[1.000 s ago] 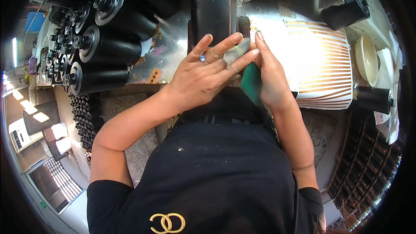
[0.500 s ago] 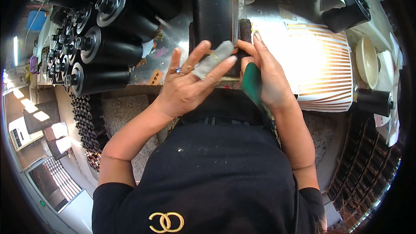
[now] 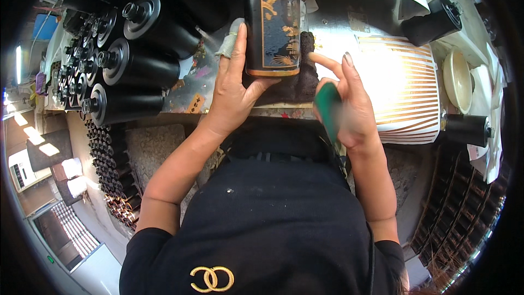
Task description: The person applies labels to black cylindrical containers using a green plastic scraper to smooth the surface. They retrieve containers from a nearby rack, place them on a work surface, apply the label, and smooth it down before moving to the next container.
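I count two bare hands: a left hand (image 3: 236, 88) at eleven o'clock, a right hand (image 3: 353, 104) toward two. One glossy black cylinder with gold pictures (image 3: 279, 22) sits at twelve, and one flat green tool (image 3: 327, 110) toward two. Around ten, at least four big plain black cylinders (image 3: 147, 66); the smaller ones behind overlap too much to count. Two short black canisters (image 3: 428, 26), near two and at three. One white gold-striped sheet (image 3: 406, 110) and one cream oval bowl (image 3: 457, 82), between two and three.

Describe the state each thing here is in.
Decorated cylinder: lying down, gold picture facing up
Left hand: fingers straight along the cylinder's left side
Right hand: holding green tool, fingers partly extended
Green tool: held, partly blurred
Left-side cylinders: plain black, grouped
Striped sheet: brightly lit
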A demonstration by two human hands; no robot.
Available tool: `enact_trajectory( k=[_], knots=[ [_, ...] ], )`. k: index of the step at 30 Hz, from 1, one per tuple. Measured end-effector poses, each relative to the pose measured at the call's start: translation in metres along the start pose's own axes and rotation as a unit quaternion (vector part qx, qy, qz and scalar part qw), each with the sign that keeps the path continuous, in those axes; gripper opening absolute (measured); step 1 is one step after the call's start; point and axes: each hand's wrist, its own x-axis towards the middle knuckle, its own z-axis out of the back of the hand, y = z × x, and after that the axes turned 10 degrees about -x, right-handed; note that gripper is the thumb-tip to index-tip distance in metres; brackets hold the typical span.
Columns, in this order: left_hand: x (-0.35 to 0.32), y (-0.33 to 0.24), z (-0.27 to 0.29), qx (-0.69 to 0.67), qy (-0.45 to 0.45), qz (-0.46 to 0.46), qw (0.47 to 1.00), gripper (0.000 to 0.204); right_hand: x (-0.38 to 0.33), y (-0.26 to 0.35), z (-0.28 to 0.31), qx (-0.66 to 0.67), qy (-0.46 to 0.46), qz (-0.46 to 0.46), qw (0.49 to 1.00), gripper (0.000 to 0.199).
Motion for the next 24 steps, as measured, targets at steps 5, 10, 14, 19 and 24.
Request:
enact_trajectory(
  k=[5,10,14,19,24],
  knots=[
    [0.01,-0.004,0.001,-0.058,0.012,0.028,0.998,0.102,-0.007,-0.014,-0.004,-0.174,-0.093,0.157,0.968,0.026],
    [0.017,-0.003,0.001,0.038,0.018,-0.003,0.999,0.109,0.001,-0.023,-0.017,-0.337,-0.104,0.251,0.901,0.029],
    [0.016,0.001,0.004,-0.019,0.043,0.036,0.998,0.116,0.004,-0.023,-0.005,-0.217,-0.093,0.14,0.962,0.03],
    [0.02,0.019,0.013,-0.06,0.089,0.007,0.994,0.11,0.007,-0.015,0.008,-0.338,-0.173,0.183,0.907,0.03],
    [0.022,0.035,0.016,-0.01,0.163,0.025,0.986,0.101,0.007,0.033,-0.005,-0.468,-0.011,0.323,0.822,0.029]
  ],
)
